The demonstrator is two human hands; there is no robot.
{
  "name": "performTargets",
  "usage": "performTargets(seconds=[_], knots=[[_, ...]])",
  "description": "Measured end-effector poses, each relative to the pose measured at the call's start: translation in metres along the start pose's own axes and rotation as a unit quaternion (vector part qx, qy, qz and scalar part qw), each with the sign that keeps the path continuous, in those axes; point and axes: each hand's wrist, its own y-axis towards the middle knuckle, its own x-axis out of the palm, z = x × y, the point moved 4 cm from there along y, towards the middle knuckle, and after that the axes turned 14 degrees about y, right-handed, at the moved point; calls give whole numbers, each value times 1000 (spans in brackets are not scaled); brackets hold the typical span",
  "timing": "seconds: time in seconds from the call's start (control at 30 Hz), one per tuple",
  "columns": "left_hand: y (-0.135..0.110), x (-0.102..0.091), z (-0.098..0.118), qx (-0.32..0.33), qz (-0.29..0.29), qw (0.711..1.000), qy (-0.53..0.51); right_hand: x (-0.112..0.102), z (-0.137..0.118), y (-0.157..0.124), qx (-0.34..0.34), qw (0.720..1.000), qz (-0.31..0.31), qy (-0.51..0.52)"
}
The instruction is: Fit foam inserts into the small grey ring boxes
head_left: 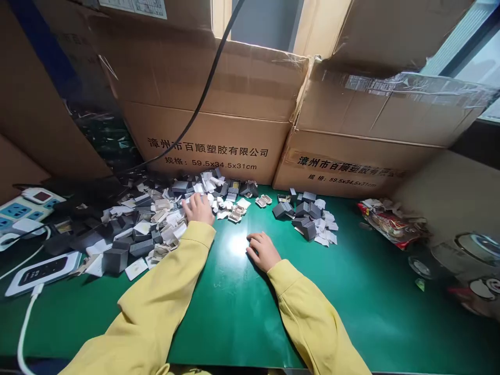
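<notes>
Both my arms wear yellow sleeves and reach out over a green table mat [351,291]. My left hand [198,209] rests palm down on the edge of a large heap of small grey boxes and white paper pieces [144,224], fingers curled into the pile; what they grip, if anything, is hidden. My right hand [262,250] lies on the bare mat with its fingers curled under, nothing visible in it. A smaller cluster of grey boxes and white pieces [308,216] sits just beyond and right of my right hand.
Two large cardboard boxes [219,125] [375,135] stand along the back edge. A power strip [23,205] and a white device with a cable [42,271] lie at left. A red snack wrapper [390,221] and glassy objects [469,255] sit at right.
</notes>
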Motion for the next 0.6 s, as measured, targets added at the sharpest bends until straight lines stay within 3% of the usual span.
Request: performTargets(seconds=[0.13, 0.27, 0.47, 0.6], knots=[[12, 9, -17, -23, -31, 999, 11, -8, 13, -3, 15, 997, -1, 76], [14, -3, -20, -11, -29, 999, -14, -9, 18, -4, 21, 995, -1, 96], [-12, -35, -27, 80, 119, 974, -174, -8, 12, -2, 28, 997, 21, 66], [-39, -32, -25, 60, 133, 952, -268, -7, 7, -1, 42, 997, 41, 59]])
